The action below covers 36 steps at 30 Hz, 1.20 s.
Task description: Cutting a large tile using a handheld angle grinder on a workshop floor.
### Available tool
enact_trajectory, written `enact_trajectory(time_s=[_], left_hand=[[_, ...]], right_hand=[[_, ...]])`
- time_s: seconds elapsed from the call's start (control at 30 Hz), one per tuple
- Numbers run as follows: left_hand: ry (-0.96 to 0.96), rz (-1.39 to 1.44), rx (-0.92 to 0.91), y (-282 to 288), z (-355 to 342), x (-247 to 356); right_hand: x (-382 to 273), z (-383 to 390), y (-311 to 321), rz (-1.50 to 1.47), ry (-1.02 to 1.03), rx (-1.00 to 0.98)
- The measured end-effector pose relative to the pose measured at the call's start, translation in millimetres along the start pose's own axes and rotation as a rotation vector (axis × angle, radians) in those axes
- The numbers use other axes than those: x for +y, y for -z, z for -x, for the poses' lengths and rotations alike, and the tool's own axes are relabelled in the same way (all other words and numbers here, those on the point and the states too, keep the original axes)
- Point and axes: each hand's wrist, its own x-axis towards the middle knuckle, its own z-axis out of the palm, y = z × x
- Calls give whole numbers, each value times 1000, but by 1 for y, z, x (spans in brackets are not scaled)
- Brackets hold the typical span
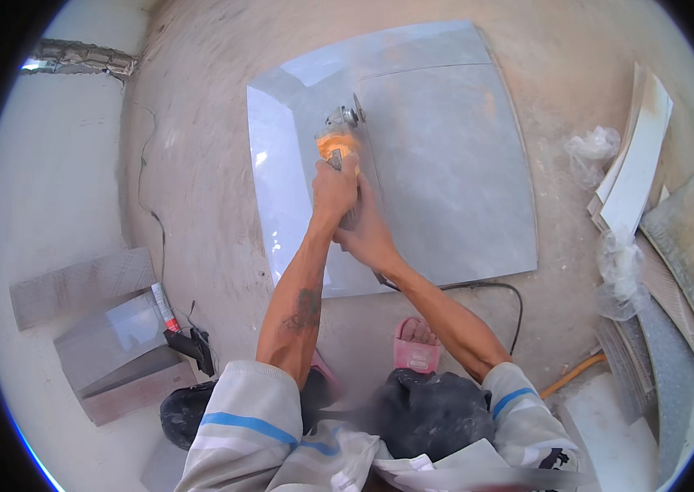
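An orange angle grinder [332,144] is held on its side over a large glossy grey tile [453,180] lying on the floor. My left hand [334,190] wraps round the front of its body, just behind the metal head. Farther back, my right hand [370,234] grips the rear of the same tool. The thin disc [359,107] stands on edge at the tile's surface, along a dark line that runs down toward my hands. Another dark line crosses the tile's far part. Light dust blurs the tool and both hands. A black cord [517,307] trails from the grinder's rear.
Tile offcuts [113,328] lie at the left by a white wall, beside a red-and-white tube [165,307] and a black tool. At the right are stacked tile strips [638,156], crumpled clear plastic [591,154] and an orange hose [572,375]. My pink sandal [417,354] is near the tile.
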Motion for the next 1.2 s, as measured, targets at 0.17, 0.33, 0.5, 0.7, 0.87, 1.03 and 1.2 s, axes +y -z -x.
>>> enact_trajectory(time_s=[0.17,0.33,0.5,0.7,0.87,1.03,1.2], left_hand=[[-7,-50,35,4,-36,8],[-34,-44,32,-3,-57,14],[-61,-50,56,-1,-77,14],[-62,-47,40,-9,-88,18],[-42,-17,1,-5,-105,7],[-29,1,-10,-5,-106,3],[-40,4,-7,-7,-108,1]], right_hand=[[-23,-30,3,19,-131,-71],[-8,-51,5,215,9,35],[-10,-66,6,209,41,43],[-12,-76,11,192,-31,6],[-9,-78,8,200,31,31],[-9,-77,8,161,16,27],[-3,-79,7,165,29,47]])
